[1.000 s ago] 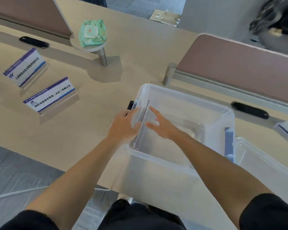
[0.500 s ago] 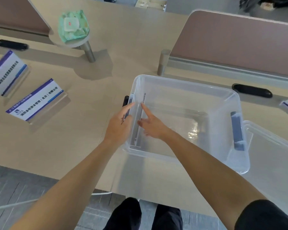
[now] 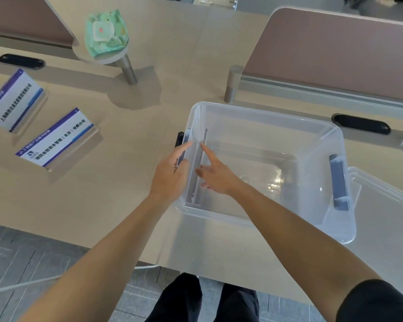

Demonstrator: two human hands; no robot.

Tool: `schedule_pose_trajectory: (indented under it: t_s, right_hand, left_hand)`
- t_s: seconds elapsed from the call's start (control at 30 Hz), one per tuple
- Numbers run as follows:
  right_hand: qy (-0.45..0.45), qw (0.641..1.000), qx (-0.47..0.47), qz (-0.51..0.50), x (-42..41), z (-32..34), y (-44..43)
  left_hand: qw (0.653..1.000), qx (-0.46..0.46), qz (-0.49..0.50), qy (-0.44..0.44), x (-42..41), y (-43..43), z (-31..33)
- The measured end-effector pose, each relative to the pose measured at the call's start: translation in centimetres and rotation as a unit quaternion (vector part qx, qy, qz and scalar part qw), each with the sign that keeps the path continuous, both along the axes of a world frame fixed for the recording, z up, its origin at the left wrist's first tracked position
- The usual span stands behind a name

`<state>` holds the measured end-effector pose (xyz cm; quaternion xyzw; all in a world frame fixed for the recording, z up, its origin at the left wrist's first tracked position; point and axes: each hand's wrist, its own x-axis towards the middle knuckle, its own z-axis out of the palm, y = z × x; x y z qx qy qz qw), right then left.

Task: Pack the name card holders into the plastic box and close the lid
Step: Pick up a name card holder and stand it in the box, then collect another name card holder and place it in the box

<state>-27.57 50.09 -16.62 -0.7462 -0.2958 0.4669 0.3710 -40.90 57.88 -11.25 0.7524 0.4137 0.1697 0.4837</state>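
Still both hands (image 3: 170,173) steady the holder (image 3: 199,166) inside.

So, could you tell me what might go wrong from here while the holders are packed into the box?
1. The clear holder stands on edge against the box's left wall, steadied by the right hand; let go, it may tip flat.
2. The box overhangs the table's near edge, so a push from the left hand might slide it off.
3. Two name card holders remain far left; reaching them could leave the box unsteadied.
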Motion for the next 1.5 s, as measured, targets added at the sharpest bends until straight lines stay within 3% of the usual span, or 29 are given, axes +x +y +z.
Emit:
schedule_pose_trajectory:
  t_s: [0.23,0.33,0.4,0.6,0.73,0.9,1.27,1.5]
  right_hand:
    - [-0.022,0.999,-0.019,0.030,0.0,0.7,-0.1]
    - [-0.099,0.992,-0.046,0.069,0.7,3.3,-0.4]
    - [-0.158,0.986,-0.044,0.034,2.0,6.2,-0.6]
    - [-0.308,0.949,-0.068,-0.008,4.3,16.3,-5.7]
    - [-0.385,0.916,-0.110,-0.030,5.3,20.8,-12.0]
    - [-0.414,0.893,-0.152,-0.090,7.0,23.4,-21.2]
    - [-0.392,0.869,-0.173,-0.247,12.0,21.1,-49.1]
    - [-0.366,0.857,-0.178,-0.317,16.8,20.1,-64.9]
  left_hand:
    - [0.997,0.060,-0.024,0.035,0.1,0.1,0.1]
    - [0.980,0.161,-0.053,0.107,0.1,0.2,0.6]
    - [0.972,0.192,-0.065,0.116,0.3,-0.1,2.2]
    - [0.981,0.153,-0.109,0.047,2.7,-1.3,7.0]
    - [0.973,0.141,-0.180,0.021,6.0,-3.8,8.8]
    - [0.955,0.160,-0.250,0.007,10.5,-9.6,10.8]
    - [0.878,0.224,-0.421,0.048,22.0,-33.2,10.9]
    - [0.871,0.225,-0.433,0.060,27.6,-47.1,10.5]
